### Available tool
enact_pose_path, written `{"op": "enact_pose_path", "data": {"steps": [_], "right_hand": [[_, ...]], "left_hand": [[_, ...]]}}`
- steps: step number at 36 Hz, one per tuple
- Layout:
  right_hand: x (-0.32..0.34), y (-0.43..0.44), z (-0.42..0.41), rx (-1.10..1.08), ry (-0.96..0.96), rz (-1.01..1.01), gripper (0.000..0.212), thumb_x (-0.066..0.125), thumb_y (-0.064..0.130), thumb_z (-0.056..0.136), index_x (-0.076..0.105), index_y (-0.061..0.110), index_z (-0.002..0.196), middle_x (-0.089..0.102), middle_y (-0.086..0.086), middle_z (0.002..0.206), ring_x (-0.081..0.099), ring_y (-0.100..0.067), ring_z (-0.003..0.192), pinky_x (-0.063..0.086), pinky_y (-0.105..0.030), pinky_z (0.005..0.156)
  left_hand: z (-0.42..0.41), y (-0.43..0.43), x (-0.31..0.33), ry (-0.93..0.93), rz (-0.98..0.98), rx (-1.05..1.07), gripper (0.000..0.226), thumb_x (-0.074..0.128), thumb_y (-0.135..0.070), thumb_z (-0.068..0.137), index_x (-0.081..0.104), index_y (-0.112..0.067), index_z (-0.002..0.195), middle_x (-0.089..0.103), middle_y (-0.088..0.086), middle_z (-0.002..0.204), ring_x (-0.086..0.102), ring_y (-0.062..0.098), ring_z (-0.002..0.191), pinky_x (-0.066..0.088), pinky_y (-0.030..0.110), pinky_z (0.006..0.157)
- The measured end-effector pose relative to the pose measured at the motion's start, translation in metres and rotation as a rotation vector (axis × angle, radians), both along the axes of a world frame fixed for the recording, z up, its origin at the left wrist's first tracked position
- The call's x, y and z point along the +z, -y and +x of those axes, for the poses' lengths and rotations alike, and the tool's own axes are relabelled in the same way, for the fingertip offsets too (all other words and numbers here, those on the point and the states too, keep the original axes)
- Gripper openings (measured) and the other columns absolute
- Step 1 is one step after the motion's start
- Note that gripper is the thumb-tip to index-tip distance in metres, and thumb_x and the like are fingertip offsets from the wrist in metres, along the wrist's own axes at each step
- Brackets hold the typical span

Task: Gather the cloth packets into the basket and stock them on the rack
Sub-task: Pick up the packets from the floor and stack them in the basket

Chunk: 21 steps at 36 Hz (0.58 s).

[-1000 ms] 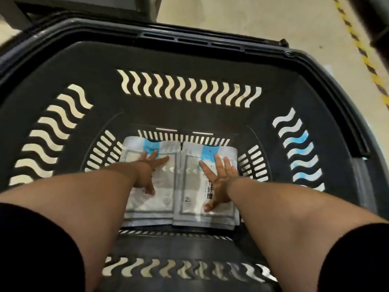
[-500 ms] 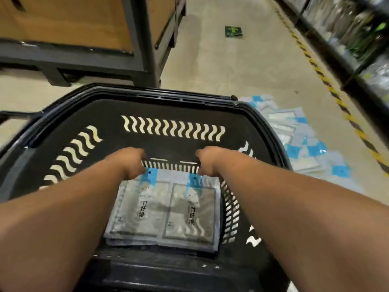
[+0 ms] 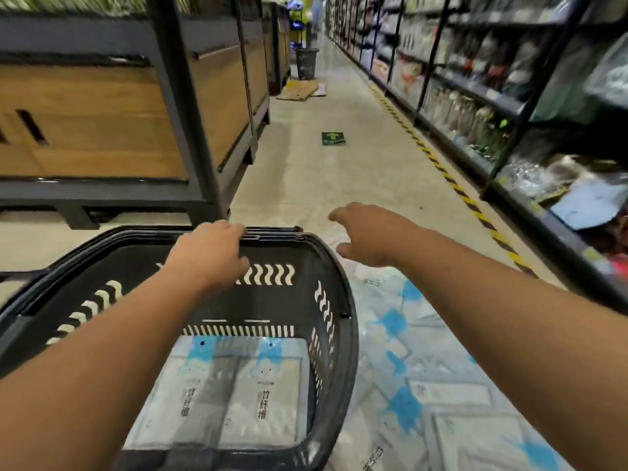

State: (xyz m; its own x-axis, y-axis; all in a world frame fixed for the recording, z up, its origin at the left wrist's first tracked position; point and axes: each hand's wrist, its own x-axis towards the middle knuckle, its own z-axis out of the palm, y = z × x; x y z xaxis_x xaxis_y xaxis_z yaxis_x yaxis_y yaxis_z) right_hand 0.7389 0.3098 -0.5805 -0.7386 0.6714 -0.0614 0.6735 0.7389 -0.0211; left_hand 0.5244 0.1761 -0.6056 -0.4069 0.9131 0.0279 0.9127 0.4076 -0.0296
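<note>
Flanking the beige floor (image 3: 339, 185) (hazard-taped) are wooden stands (image 3: 102, 124) and shelves (image 3: 475, 96).

Dim, warm indoor light — motion blur throughout, worst at shelves (image 3: 509, 96); wide-angle bending at edges.

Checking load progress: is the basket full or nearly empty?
Nearly empty. The basket holds a low layer of cloth packets, two side by side on its bottom; its walls stand bare above them.

beige floor (image 3: 339, 185) | wood units (image 3: 102, 120) L | yel/blk tape (image 3: 441, 168) R | green arrow decal (image 3: 333, 138)
</note>
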Motion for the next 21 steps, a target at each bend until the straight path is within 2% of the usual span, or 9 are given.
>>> {"op": "enact_pose_path", "data": {"steps": [7, 10, 15, 21], "right_hand": [[0.018, -0.027, 0.126, -0.214, 0.048, 0.024, 0.067, 0.062, 0.042, 0.097, 0.031, 0.023, 0.154, 0.041, -0.007, 0.151, 0.046, -0.031, 0.132, 0.044, -0.044, 0.105], [0.019, -0.033, 0.186, -0.300, 0.066, 0.035, 0.069, 0.062, 0.042, 0.096, 0.030, 0.023, 0.154, 0.040, -0.006, 0.151, 0.044, -0.030, 0.134, 0.043, -0.044, 0.106], [0.005, -0.031, 0.285, -0.450, 0.107, 0.015, 0.070, 0.063, 0.039, 0.096, 0.029, 0.022, 0.154, 0.038, -0.006, 0.152, 0.042, -0.029, 0.136, 0.043, -0.044, 0.108], [-0.037, -0.009, 0.361, -0.560, 0.106, -0.059, 0.073, 0.063, 0.039, 0.096, 0.025, 0.024, 0.157, 0.026, -0.002, 0.159, 0.041, -0.028, 0.137, 0.044, -0.045, 0.107]], "left_hand": [[0.096, -0.052, 0.022, 0.062, 0.084, -0.155, 0.061, 0.059, -0.046, 0.091, 0.042, -0.026, 0.146, 0.049, 0.001, 0.145, 0.050, 0.028, 0.128, 0.045, 0.045, 0.103], [0.144, -0.079, 0.019, 0.032, 0.082, -0.222, 0.063, 0.055, -0.050, 0.093, 0.037, -0.027, 0.149, 0.043, 0.001, 0.149, 0.047, 0.027, 0.130, 0.045, 0.044, 0.102], [0.233, -0.105, 0.002, 0.026, 0.154, -0.322, 0.055, 0.053, -0.047, 0.094, 0.043, -0.022, 0.142, 0.049, 0.004, 0.140, 0.050, 0.030, 0.120, 0.045, 0.042, 0.091], [0.302, -0.103, -0.044, 0.067, 0.093, -0.489, 0.062, 0.051, -0.047, 0.095, 0.035, -0.023, 0.149, 0.040, 0.002, 0.150, 0.046, 0.030, 0.128, 0.045, 0.042, 0.095]]}}
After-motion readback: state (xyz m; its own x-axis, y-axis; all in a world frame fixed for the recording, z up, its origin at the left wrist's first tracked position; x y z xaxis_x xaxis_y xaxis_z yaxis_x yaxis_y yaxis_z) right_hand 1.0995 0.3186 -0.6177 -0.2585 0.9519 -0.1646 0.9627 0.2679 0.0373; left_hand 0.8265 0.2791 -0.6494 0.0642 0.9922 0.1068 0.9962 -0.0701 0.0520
